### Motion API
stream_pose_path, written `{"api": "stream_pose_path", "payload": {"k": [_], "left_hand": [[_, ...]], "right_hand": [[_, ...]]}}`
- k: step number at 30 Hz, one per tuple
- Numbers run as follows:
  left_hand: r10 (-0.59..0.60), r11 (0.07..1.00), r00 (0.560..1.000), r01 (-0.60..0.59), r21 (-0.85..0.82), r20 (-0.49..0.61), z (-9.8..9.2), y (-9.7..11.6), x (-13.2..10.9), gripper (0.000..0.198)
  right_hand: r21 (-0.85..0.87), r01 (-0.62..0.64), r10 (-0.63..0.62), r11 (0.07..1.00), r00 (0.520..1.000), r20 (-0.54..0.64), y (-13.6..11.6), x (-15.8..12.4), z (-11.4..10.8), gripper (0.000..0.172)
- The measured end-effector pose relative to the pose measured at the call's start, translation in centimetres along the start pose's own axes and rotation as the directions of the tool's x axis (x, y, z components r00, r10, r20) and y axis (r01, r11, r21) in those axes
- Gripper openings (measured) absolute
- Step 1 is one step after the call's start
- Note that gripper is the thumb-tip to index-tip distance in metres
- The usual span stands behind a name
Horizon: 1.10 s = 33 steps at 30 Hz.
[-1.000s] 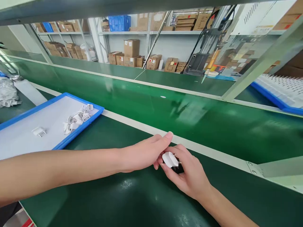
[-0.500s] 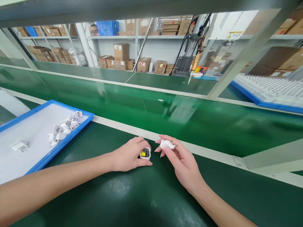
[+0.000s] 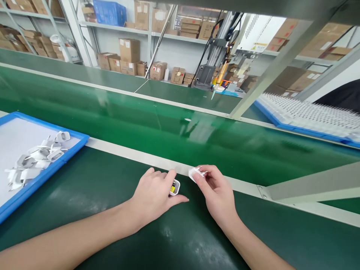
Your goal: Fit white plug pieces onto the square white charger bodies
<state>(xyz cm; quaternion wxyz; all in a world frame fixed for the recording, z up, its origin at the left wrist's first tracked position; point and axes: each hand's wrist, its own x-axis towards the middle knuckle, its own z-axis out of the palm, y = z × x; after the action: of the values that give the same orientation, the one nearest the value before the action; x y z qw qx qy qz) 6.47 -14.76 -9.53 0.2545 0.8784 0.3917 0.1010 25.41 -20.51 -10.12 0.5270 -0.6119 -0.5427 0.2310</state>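
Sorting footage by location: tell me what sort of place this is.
Probably an electronics assembly workshop. The left hand holds an open white plastic housing with a yellow part inside, a blue-rimmed white tray bears white plastic plug pieces, and brown cardboard boxes line grey metal shelves.

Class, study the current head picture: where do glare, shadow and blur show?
Head view: glare makes a pale patch on the green belt; head view: the table looks darker between the hands, probably shadow; head view: fine detail on the white plug in the right hand looks soft.
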Motion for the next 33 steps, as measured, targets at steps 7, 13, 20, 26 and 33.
{"api": "stream_pose_path", "payload": {"k": [7,13,20,26,33], "left_hand": [[0.085,0.988,0.996,-0.088,0.127,0.028,-0.4,-0.2,-0.4,0.024],[0.05,0.998,0.997,-0.053,0.046,0.059,-0.4,-0.2,-0.3,0.059],[0.259,0.96,0.963,-0.265,0.089,0.077,0.5,-0.9,-0.3,0.02],[0.134,0.988,0.99,-0.137,0.076,0.054,0.8,0.1,-0.3,0.028],[0.082,0.992,0.984,-0.066,-0.106,0.156,0.1,-0.2,0.1,0.059]], "right_hand": [[-0.034,0.015,-0.013,0.999,0.999,0.049,-0.1,-0.5,-0.2,0.03],[-0.034,0.049,-0.045,0.998,0.993,0.113,0.1,-0.8,-0.3,0.018],[-0.049,0.223,-0.209,0.974,0.957,0.202,-0.5,-0.9,-0.4,0.003],[-0.091,0.427,-0.388,0.9,0.877,0.283,-1.1,-1.3,-0.2,0.007],[-0.083,0.504,-0.431,0.86,0.803,0.411,-1.5,-1.3,0.1,0.005]]}}
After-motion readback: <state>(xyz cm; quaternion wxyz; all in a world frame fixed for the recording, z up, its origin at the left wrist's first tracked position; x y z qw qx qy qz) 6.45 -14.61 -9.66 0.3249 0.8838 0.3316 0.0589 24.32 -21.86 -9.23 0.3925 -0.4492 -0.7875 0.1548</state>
